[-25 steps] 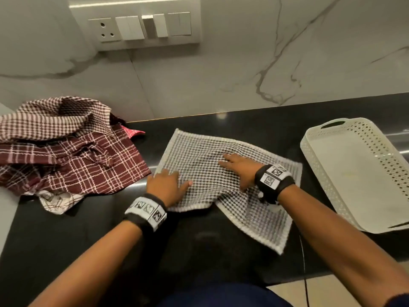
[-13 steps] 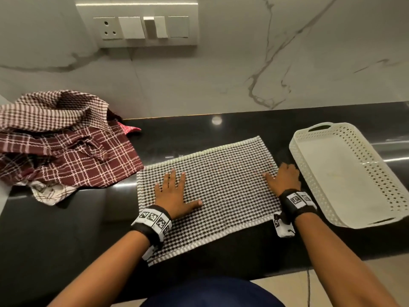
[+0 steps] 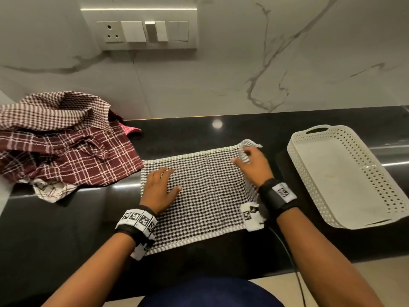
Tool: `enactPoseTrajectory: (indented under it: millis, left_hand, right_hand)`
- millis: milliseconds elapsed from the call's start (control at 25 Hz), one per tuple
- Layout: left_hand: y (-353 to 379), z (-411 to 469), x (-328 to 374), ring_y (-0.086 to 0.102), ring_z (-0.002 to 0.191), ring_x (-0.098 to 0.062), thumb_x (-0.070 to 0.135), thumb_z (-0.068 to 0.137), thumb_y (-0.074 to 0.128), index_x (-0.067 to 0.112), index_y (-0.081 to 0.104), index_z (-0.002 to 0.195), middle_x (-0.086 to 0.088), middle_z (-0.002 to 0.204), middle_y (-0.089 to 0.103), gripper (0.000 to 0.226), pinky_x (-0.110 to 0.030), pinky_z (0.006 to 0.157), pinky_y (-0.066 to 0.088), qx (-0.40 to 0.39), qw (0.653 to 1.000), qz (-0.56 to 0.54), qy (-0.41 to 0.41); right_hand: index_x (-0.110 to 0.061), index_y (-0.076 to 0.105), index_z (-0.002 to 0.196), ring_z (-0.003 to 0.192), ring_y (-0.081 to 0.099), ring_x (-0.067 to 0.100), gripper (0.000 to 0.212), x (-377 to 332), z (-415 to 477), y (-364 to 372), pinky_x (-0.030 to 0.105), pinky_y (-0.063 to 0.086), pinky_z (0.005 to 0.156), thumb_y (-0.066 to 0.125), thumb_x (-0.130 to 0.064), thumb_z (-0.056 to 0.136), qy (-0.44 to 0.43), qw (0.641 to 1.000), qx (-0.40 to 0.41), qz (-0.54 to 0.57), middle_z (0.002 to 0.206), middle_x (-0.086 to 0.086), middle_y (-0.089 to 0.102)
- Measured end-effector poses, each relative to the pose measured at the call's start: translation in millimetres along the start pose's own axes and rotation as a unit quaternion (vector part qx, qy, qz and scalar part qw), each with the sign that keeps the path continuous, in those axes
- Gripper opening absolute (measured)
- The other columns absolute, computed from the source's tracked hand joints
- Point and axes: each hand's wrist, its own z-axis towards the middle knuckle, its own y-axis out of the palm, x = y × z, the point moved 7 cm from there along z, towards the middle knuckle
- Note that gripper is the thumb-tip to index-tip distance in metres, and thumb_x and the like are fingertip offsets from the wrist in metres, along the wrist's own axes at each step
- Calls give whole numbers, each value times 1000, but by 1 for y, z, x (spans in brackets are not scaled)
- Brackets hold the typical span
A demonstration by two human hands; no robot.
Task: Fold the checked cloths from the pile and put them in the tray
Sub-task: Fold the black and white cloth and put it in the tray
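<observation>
A black-and-white checked cloth [image 3: 205, 193] lies spread flat on the black counter in front of me. My left hand [image 3: 159, 187] rests flat on its left part with fingers straight. My right hand [image 3: 252, 165] is at the cloth's far right corner and pinches that corner, which is lifted and curled up off the counter. A pile of maroon and white checked cloths [image 3: 62, 142] is heaped at the left against the wall. The white perforated tray [image 3: 309, 138] stands at the right, with nothing in it.
The black counter [image 3: 66, 229] runs along a marble wall with a switch panel [image 3: 141, 29]. Its front edge is close to my body. A thin cable [image 3: 287, 251] hangs from my right wrist band over the counter edge.
The crumpled cloth was spread flat. Since half a second ago my right hand moved up the right edge to the far corner and lifted it; my left hand stayed pressing.
</observation>
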Motion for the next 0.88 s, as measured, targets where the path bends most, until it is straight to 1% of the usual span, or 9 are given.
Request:
enactPoseTrajectory:
  millis: [40,120,200,280,520,640,720,800,880]
  left_hand:
    - [-7,-7,-15,26,143,-29,51,90,60,22,39,147,-11,154,34,67,-49,118,25,10,1000,-11,-13]
    - [-10,-24,-42,23,146,-29,47,89,62,21,36,150,-11,158,28,71,-48,119,25,-22,999,4,-33]
    - [-2,-36,-51,11,151,-27,53,90,59,22,24,155,-9,164,12,80,-45,122,17,-73,996,45,-27]
    - [7,-39,-45,2,152,-27,61,91,51,23,14,157,-9,165,0,85,-44,124,11,-91,992,80,-21]
    - [44,-15,33,-6,152,-25,77,84,37,28,2,157,-7,165,-9,95,-52,121,1,-127,985,115,-15]
    - [57,0,78,4,151,-27,78,84,36,29,17,155,-5,165,4,88,-54,119,-1,-121,986,112,2]
    - [49,8,91,29,143,-27,72,89,36,27,44,142,-8,154,34,70,-51,119,19,-70,997,33,16]
    - [36,19,86,61,112,-22,73,90,33,21,65,110,-6,119,65,64,-42,99,49,-48,987,-148,-32]
    - [34,36,75,70,78,-19,76,87,36,18,65,86,-4,88,71,65,-39,77,58,-85,923,-345,-149]
  right_hand:
    - [-19,60,113,92,59,9,33,-19,-5,31,23,44,79,74,-32,86,-30,999,-21,-9,106,-5,64]
    - [-17,59,113,92,60,16,27,-44,-18,98,27,43,80,67,-31,91,-66,995,-67,-45,106,1,66]
    - [-15,57,112,95,62,24,24,-43,-29,150,31,43,77,62,-31,95,-48,987,-126,-86,106,6,67]
    - [-15,55,109,92,61,27,21,-27,-34,169,32,41,73,60,-30,96,-23,979,-164,-115,101,7,66]
    - [-8,63,100,93,61,27,27,25,-6,79,30,37,73,58,-35,97,2,983,-123,-136,100,10,66]
    - [-12,61,90,87,58,24,22,29,1,27,30,38,73,59,-33,97,-27,985,-96,-139,91,6,63]
    - [-15,62,90,85,58,20,21,12,-3,20,32,43,74,59,-35,97,-70,984,-83,-140,89,2,64]
    - [-19,64,94,82,60,18,20,-13,-14,37,34,47,74,58,-38,97,-115,978,-85,-155,89,0,66]
    - [-21,64,101,85,63,22,21,-35,-28,69,38,51,74,55,-39,96,-161,958,-106,-212,92,1,70]
